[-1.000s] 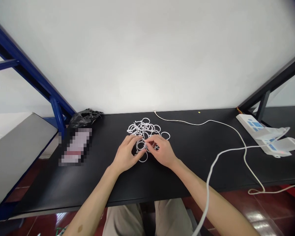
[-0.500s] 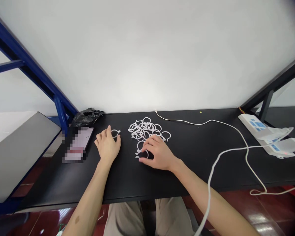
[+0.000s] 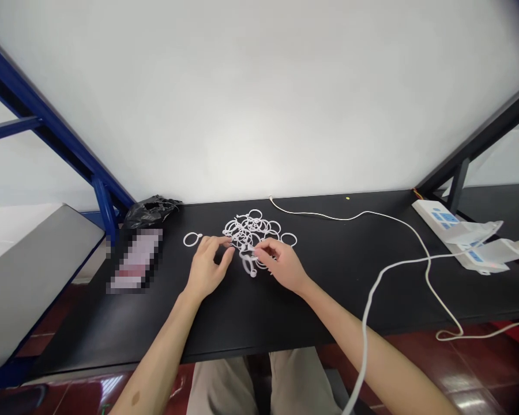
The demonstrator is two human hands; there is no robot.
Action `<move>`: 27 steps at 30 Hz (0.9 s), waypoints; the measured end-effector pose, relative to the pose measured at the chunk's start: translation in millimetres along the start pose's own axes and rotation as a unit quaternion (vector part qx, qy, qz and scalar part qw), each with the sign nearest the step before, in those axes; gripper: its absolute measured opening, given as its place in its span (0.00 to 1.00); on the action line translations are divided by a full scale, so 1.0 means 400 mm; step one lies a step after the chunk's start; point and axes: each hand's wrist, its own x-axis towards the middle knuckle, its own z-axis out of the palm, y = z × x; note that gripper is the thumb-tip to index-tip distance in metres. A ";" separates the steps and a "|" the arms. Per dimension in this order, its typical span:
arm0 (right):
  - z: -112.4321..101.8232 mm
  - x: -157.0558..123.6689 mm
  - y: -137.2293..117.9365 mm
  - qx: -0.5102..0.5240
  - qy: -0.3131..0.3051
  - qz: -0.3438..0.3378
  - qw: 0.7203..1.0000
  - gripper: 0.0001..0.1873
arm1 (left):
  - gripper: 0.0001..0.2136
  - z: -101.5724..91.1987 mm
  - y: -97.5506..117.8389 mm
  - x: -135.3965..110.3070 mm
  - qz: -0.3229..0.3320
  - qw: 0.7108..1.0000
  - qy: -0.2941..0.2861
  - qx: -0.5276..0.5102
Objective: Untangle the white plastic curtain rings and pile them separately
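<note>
A pile of white rings (image 3: pixel 259 225), each with a small knob or clip, lies on the black tabletop (image 3: pixel 328 288). My right hand (image 3: pixel 283 262) pinches a white ring (image 3: pixel 248 265) at the pile's near side; that ring hangs tilted and slightly blurred. Thumb and fingers of my left hand (image 3: pixel 210 265) are apart, just left of the held ring, with nothing visible between them. One separate white ring (image 3: pixel 191 239) lies flat to the left of the pile, beyond my left hand.
A pixelated phone-like object (image 3: pixel 135 259) and a crumpled black plastic bag (image 3: pixel 151 211) are at the left. On the right lies a white power strip (image 3: pixel 445 225) with plugs. A white cable (image 3: pixel 367 311) passes over my right forearm. Blue metal frame bars (image 3: pixel 52 132) rise at the left.
My left hand has moved right, leaving the single ring on the table. My right hand has lifted a ring from the near side of the pile and holds it nearer the left hand.
</note>
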 end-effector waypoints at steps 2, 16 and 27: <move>-0.007 0.007 0.011 0.022 0.033 0.047 0.998 0.11 | 0.10 0.003 0.012 -0.003 0.021 0.999 -0.028 -0.020; -0.003 0.010 0.041 -0.137 0.066 -0.076 0.986 0.11 | 0.09 0.026 0.058 -0.004 0.009 0.980 -0.141 -0.140; 0.004 0.003 0.031 -0.148 0.056 -0.117 0.980 0.15 | 0.08 0.047 0.052 -0.006 0.075 0.989 -0.090 -0.087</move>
